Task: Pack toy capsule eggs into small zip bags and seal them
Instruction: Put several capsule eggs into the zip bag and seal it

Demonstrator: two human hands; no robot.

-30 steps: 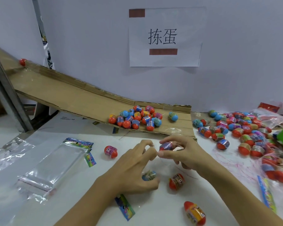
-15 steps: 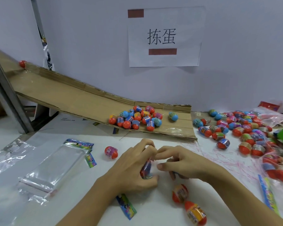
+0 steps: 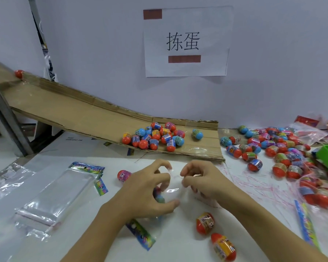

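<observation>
Clear plastic of a small zip bag now stretched between both hands at table centre, egg dropped inside since 1 second ago, when it sat pinched in the right hand; likely sealing next. Left hand curled around bag and egg, right hand pinching the mouth edge narrowly. At 5 o'clock 2 loose eggs, at 12 the cardboard ramp with more.

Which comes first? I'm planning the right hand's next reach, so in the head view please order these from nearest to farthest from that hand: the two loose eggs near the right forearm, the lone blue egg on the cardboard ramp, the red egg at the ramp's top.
From the right hand:
1. Two loose eggs, just below it by the forearm.
2. Lone blue egg, beyond it on the cardboard ramp's flat end.
3. Red egg, far left at the ramp's top.
</observation>
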